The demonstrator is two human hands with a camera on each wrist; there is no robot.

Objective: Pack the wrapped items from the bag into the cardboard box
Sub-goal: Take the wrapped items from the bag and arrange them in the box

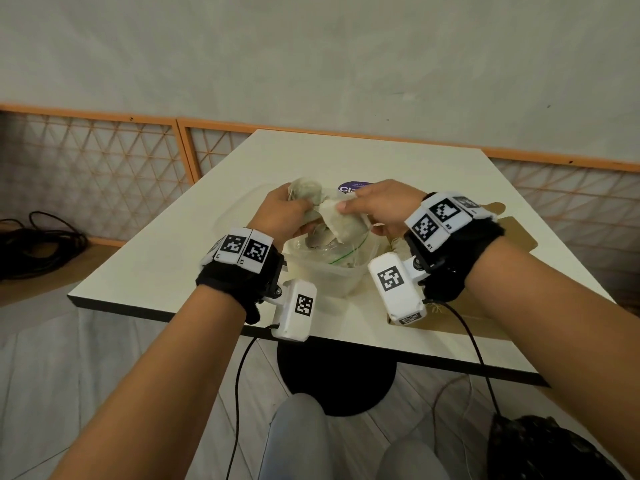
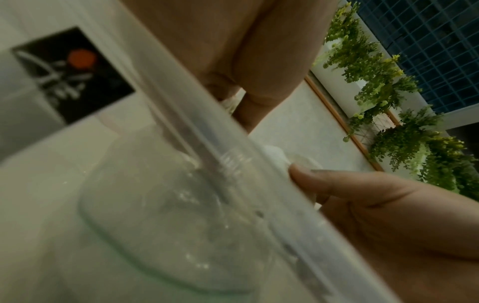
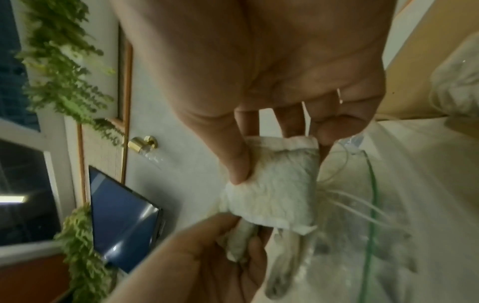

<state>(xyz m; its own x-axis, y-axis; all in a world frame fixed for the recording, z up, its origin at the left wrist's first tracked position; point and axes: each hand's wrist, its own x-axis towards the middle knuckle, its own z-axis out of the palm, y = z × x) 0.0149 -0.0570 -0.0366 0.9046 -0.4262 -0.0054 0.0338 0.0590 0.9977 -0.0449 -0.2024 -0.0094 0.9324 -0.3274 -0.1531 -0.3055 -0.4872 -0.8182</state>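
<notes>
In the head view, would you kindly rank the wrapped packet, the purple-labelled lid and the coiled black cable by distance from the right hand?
1. wrapped packet: pinched by the right hand.
2. purple-labelled lid: just beyond the fingers.
3. coiled black cable: floor, far left.

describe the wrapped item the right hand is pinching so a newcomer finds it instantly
On the white table, just above the clear plastic bag, both hands meet. The right hand pinches a flat, square, off-white wrapped item; the left hand grips bunched ones.
</notes>
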